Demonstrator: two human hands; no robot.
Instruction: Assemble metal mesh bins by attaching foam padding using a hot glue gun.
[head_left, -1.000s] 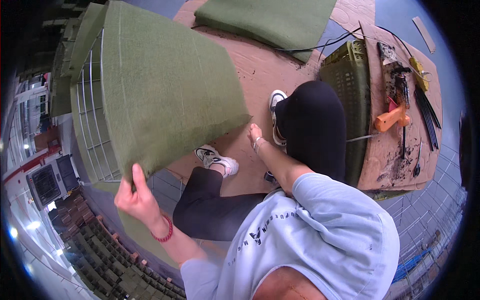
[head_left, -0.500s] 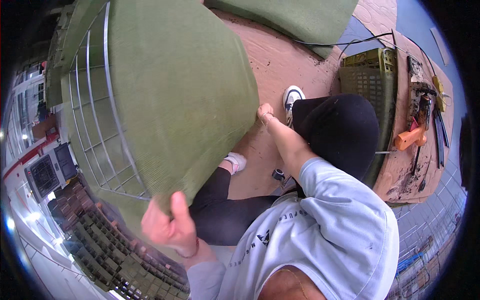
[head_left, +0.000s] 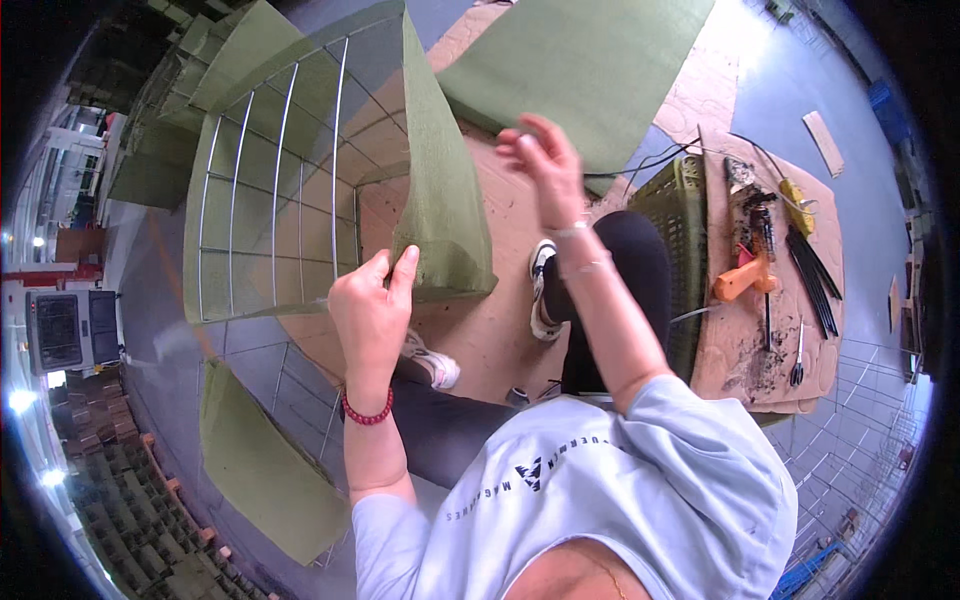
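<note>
A box-shaped metal wire frame [head_left: 278, 190] with green fabric [head_left: 430, 170] along its sides stands tilted in front of me on the left. My left hand [head_left: 372, 305] pinches the fabric's near corner between thumb and fingers, at the frame's edge. Up and to the right of it, my right hand [head_left: 545, 165] is lifted in the air beside the fabric, touching nothing. Its fingers are apart and slightly blurred.
An orange glue gun [head_left: 742, 280], black sticks [head_left: 812, 275] and scissors [head_left: 798, 365] lie on a cardboard-topped surface [head_left: 725, 375] at my right, beside an olive plastic crate [head_left: 672, 235]. A green sheet [head_left: 590, 80] lies farther off. Another fabric piece [head_left: 265, 465] rests at lower left.
The frame has turned, and its open wire side now faces me. My left hand has moved up onto the fabric corner. My right hand has let go of the fabric edge and risen.
</note>
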